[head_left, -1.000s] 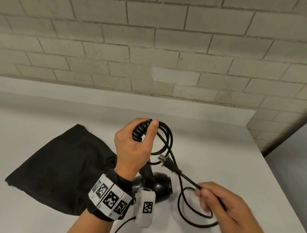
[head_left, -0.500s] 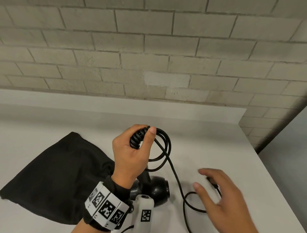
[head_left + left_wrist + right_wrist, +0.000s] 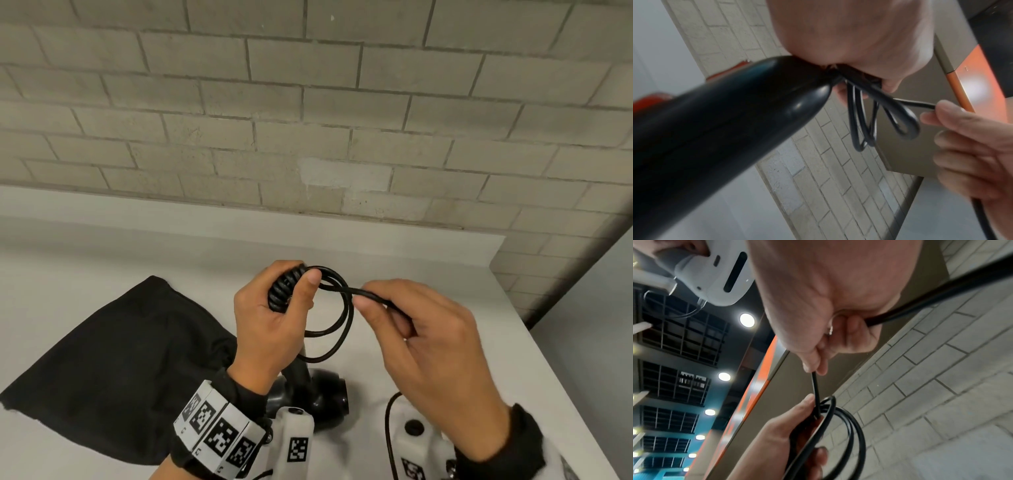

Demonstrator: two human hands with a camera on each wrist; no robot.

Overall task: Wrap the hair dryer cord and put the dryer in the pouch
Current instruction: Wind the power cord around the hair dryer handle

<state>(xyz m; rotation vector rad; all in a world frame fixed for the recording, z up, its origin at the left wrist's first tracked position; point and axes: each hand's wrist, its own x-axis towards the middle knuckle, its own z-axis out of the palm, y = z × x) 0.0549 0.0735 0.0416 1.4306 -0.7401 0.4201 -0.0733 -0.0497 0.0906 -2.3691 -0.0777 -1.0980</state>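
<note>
Head view: cord (image 3: pixel 342 308) near table's right edge (image 3: pixel 555 370)

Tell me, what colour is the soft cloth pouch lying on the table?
Black all over; the soft cloth pouch shows best in the head view.

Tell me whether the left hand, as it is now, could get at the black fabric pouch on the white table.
Probably not yet. The left hand grips the black hair dryer's handle and the looped black cord. The black fabric pouch lies uncovered on the white table beside it, so the path looks free once that hand lets go.
</note>
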